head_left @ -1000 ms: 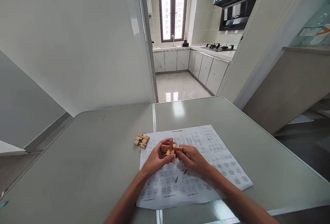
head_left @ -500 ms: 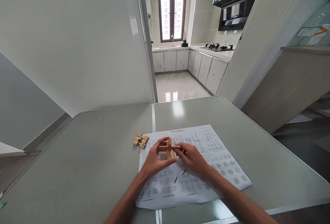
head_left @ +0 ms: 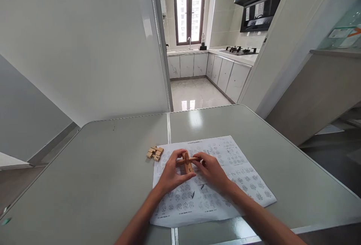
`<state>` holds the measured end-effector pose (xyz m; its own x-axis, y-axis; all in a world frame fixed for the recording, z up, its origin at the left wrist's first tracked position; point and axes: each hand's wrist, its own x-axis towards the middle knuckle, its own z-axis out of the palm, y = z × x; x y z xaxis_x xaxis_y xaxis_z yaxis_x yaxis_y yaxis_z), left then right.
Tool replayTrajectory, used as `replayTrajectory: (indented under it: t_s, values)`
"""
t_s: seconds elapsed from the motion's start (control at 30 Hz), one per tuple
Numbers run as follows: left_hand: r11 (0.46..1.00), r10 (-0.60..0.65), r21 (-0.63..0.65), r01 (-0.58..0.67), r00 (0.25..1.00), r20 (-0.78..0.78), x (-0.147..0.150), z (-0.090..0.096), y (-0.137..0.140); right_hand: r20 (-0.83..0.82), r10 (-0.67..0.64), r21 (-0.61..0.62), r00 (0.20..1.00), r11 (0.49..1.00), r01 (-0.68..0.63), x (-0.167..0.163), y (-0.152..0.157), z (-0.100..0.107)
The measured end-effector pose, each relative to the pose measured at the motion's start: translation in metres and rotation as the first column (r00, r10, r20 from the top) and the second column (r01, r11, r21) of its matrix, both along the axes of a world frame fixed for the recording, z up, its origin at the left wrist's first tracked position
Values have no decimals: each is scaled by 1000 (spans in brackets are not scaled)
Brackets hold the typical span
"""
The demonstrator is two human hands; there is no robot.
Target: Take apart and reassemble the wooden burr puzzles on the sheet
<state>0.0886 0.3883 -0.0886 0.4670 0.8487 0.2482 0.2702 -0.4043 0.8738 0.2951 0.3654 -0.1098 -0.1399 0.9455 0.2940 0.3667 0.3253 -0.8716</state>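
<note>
Roughly crosswise, the wooden bar [head_left: 193,159].

The left hand [head_left: 170,173] and right hand [head_left: 211,170] cover parts of the wooden pieces [head_left: 189,167] between them, so how these join cannot be told. Forearms [head_left: 142,213], cut off by the bottom edge, hide some of the paper [head_left: 248,173], too finely printed to read. A small green thing [head_left: 6,221], perhaps a cap, is blurred. The right edge crops a clear bottle [head_left: 344,31].
</note>
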Motion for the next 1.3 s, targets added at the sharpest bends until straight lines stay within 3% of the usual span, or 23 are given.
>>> replayTrajectory:
  t_s: [0.17,0.8,1.3]
  values:
    - [999,-38,7,38,998,39,1,1,0,17,5,18,1000,1000,-5,0,-1,0]
    - [999,19,-32,-20,1000,-11,-2,7,-5,34,57,85,998,995,-59,5,4,-7]
    - [999,47,23,-47,999,-24,-6,6,-3,42,117,84,992,989,-120,5,1,3]
